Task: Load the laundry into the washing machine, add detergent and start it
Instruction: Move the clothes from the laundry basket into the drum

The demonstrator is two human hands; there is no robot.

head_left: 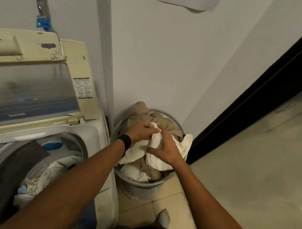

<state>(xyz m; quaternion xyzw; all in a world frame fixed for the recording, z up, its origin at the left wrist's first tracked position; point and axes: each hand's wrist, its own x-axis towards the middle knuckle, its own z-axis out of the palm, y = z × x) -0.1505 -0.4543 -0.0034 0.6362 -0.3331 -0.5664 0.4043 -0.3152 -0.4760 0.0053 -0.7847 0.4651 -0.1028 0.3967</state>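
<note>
A top-loading washing machine [96,135] stands at the left with its lid [27,84] raised. Its drum [26,172] holds some pale and patterned clothes. To its right, in the corner, a round grey laundry basket [141,186] is piled with beige and white clothes. Both my hands are over the basket. My left hand [140,131], with a black wristband, grips a white cloth [156,159] at the top of the pile. My right hand [165,146] holds the same white cloth just beside it.
A white wall corner rises behind the basket. A dark door frame [266,96] and a glossy glass panel run along the right. Beige floor tiles [171,205] lie below the basket. A blue tap fitting [43,23] sits on the wall above the washer.
</note>
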